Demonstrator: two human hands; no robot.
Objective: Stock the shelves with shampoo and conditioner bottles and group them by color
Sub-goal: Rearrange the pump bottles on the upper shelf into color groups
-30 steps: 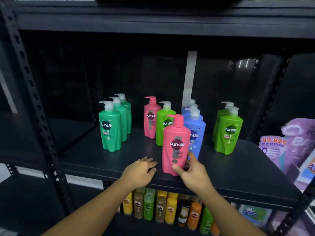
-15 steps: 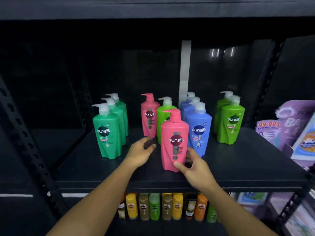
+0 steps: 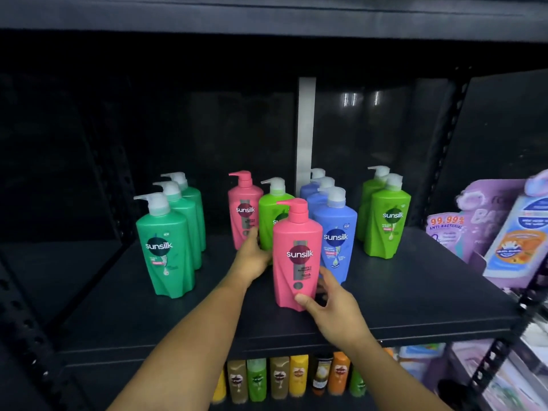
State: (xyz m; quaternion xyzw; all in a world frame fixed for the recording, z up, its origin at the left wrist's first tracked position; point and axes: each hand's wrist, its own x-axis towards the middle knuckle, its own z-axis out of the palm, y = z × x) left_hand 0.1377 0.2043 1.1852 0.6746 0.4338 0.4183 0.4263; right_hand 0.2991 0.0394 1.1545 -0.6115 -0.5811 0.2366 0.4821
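Note:
A pink pump bottle point(image 3: 296, 256) stands upright near the front of the black shelf point(image 3: 415, 295). My right hand point(image 3: 332, 310) holds its base, thumb on the front and fingers round the right side. My left hand point(image 3: 252, 259) reaches past it with fingers extended. Its fingertips are at the foot of a lone lime green bottle point(image 3: 272, 215) and a second pink bottle point(image 3: 244, 209). Three teal green bottles point(image 3: 164, 247) line up at the left, several blue bottles point(image 3: 335, 235) stand behind the held bottle, and two lime green bottles point(image 3: 387, 223) stand at the right.
Purple and blue refill pouches point(image 3: 486, 232) lean at the shelf's right end. Small yellow, green and orange bottles point(image 3: 284, 378) fill the shelf below. Perforated black uprights frame both sides, and another shelf board hangs above.
My left hand has slid from the shelf's front edge back to the lone lime green bottle. My right hand keeps its hold on the front pink bottle, which has barely shifted. The camera has moved closer.

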